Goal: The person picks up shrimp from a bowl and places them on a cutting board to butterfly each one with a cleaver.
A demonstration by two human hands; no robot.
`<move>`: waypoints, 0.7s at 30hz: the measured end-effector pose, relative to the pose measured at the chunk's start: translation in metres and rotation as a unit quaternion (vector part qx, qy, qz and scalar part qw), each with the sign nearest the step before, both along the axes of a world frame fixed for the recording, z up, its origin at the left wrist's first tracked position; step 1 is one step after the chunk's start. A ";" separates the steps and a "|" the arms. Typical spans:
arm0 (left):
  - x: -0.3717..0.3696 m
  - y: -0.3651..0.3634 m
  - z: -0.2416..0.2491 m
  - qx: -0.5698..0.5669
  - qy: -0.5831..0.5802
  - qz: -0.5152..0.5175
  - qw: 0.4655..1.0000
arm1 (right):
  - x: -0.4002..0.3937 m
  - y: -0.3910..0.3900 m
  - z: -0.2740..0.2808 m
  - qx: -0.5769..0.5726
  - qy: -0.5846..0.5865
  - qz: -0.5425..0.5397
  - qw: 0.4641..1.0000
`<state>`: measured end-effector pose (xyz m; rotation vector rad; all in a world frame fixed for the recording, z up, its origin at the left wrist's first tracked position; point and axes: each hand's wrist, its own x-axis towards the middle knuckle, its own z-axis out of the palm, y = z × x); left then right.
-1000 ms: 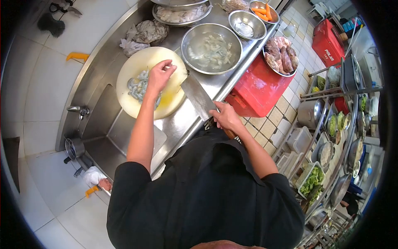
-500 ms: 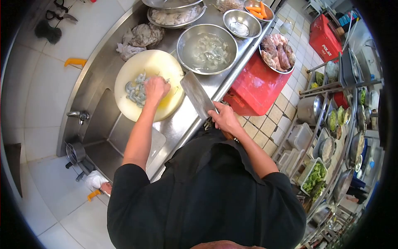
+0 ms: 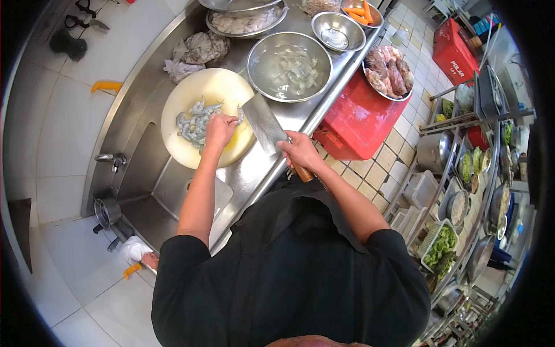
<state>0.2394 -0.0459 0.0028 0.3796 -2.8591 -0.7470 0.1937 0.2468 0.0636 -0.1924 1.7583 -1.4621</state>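
Note:
My right hand (image 3: pixel 299 151) is wrapped round the wooden handle of a cleaver (image 3: pixel 263 124). The broad blade reaches over the right edge of a round, pale cutting board (image 3: pixel 173 153). On that board my left hand (image 3: pixel 219 130) has its fingertips pinched together at a single grey shrimp (image 3: pixel 240 114), close to the blade's tip. Left of this hand lies a pile of raw grey shrimp (image 3: pixel 193 124), partly covered by the hand. Just beyond the board stands a metal bowl (image 3: pixel 252 78) of cloudy water with peeled shrimp (image 3: pixel 296 66) in it.
The board rests over a steel sink (image 3: pixel 136 168) with a tap (image 3: pixel 110 159). A plastic bag (image 3: pixel 203 49) and a colander (image 3: pixel 335 32) stand farther back. At the right, a bowl of meat (image 3: pixel 388 72) sits on a red cooler (image 3: pixel 361 121). Shelves with food trays line the far right.
The cleaver and my right hand have moved left and up, bringing the blade over the board's edge. My left fingers have shifted from the pile to a single shrimp at the right.

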 end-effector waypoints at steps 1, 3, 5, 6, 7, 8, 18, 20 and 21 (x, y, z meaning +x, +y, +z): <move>0.001 0.004 0.005 0.001 0.003 0.007 1.000 | -0.002 -0.004 -0.006 -0.008 -0.011 -0.001 1.000; 0.000 0.009 0.012 0.006 -0.002 0.017 1.000 | -0.006 -0.012 -0.013 -0.013 -0.007 -0.007 1.000; -0.001 0.011 0.018 0.012 -0.016 0.021 1.000 | -0.006 -0.018 -0.017 -0.016 -0.007 -0.017 1.000; -0.001 0.011 0.017 0.009 -0.011 0.026 1.000 | -0.005 -0.021 -0.017 -0.015 -0.010 -0.024 1.000; -0.001 0.011 0.015 0.006 -0.007 0.031 0.999 | -0.004 -0.023 -0.017 -0.015 -0.013 -0.032 0.999; -0.002 0.011 0.013 0.004 -0.002 0.036 0.999 | -0.004 -0.023 -0.017 -0.016 -0.014 -0.033 0.999; -0.003 0.018 0.013 0.061 -0.030 0.090 0.994 | 0.007 -0.002 -0.001 0.001 -0.045 0.014 0.999; -0.002 0.021 0.010 0.070 -0.029 0.104 0.992 | 0.010 0.007 0.004 0.009 -0.053 0.023 0.998; -0.001 0.022 0.009 0.084 -0.031 0.115 0.989 | 0.012 0.011 0.005 0.009 -0.057 0.026 0.998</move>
